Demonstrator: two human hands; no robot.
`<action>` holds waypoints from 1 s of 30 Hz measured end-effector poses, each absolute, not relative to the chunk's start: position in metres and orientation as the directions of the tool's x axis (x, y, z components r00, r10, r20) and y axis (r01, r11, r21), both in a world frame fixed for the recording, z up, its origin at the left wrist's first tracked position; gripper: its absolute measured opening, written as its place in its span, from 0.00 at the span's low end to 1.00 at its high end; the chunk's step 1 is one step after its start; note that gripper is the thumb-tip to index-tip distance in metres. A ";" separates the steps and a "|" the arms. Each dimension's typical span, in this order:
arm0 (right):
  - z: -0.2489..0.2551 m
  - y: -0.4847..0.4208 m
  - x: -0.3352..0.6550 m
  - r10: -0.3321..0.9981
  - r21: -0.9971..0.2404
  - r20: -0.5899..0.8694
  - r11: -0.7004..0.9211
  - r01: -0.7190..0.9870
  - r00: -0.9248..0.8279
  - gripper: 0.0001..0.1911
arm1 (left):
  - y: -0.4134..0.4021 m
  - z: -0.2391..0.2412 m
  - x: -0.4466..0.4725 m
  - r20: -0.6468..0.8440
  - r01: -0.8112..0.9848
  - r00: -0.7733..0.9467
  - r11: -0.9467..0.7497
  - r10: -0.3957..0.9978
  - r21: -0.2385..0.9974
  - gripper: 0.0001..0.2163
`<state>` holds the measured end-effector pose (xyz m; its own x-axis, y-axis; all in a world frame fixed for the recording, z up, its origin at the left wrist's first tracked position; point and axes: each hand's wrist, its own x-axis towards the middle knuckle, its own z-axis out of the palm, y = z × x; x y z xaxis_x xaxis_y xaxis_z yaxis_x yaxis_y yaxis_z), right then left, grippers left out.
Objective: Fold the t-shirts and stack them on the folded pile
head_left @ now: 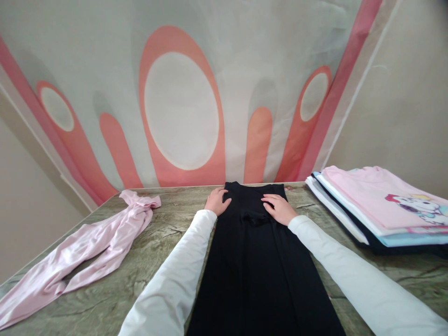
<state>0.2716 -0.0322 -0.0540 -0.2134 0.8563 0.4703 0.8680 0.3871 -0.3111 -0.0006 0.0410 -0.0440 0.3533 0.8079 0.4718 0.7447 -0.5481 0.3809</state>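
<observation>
A long black garment [259, 280] lies spread lengthwise in front of me, its far end near the table's back edge. Some of its cloth is bunched around the middle, between my hands; whether it is a dress or trousers I cannot tell. My left hand [216, 201] rests on its upper left edge with thumb and fingers apart. On the upper right side, my right hand [279, 208] lies over the cloth, fingers stretched out. Neither hand is closed around the fabric.
Pink trousers or leggings [94, 247] lie loosely on the left of the wood-patterned table [164, 228]. At the right is a stack of folded clothes [378, 205], topped by a pink one with a cartoon print. A patterned backdrop [238, 84] rises directly behind the table.
</observation>
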 end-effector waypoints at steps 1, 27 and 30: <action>-0.054 -0.032 0.272 0.857 -0.313 0.470 0.387 0.868 -0.212 0.15 | 0.038 -0.040 0.000 0.488 0.736 0.358 -0.562 0.796 0.377 0.15; -0.058 -0.026 0.278 0.879 -0.343 0.476 0.158 0.926 0.026 0.12 | -0.056 -0.002 0.047 0.216 0.492 0.847 -0.870 0.486 0.027 0.22; -0.058 -0.026 0.277 0.879 -0.345 0.476 0.164 0.924 0.022 0.12 | -0.056 -0.003 0.035 0.240 0.523 0.817 -0.849 0.525 0.077 0.25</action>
